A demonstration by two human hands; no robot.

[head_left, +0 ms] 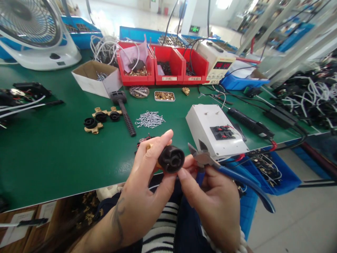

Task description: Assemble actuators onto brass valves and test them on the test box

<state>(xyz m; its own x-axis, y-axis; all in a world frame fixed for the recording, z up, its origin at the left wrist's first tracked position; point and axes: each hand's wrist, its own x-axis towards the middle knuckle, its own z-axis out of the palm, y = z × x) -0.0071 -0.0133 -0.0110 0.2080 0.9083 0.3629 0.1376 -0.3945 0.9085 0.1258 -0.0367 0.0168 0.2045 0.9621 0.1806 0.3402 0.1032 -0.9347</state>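
Closed around a brass fitting with a round black plastic cap (171, 159), my left hand (147, 175) holds it just over the table's front edge. The cap's hollow end faces me. My right hand (210, 196) grips blue-handled diagonal cutters (237, 177), their jaws apart and pointing up and away from the fitting. My right thumb and fingertip meet at the cap's lower right edge; whether something small is pinched there, I cannot tell. Behind my left hand, a small part with red wires is mostly hidden. A pile of metal cotter pins (150, 119) lies farther back.
A black rubber mallet (123, 112) lies beside several brass fittings with black caps (100, 116). To the right are a white switch box (214, 131) and a black electric screwdriver (250, 123) with cables. Red bins (168, 65) line the back; a fan (34, 35) stands left.
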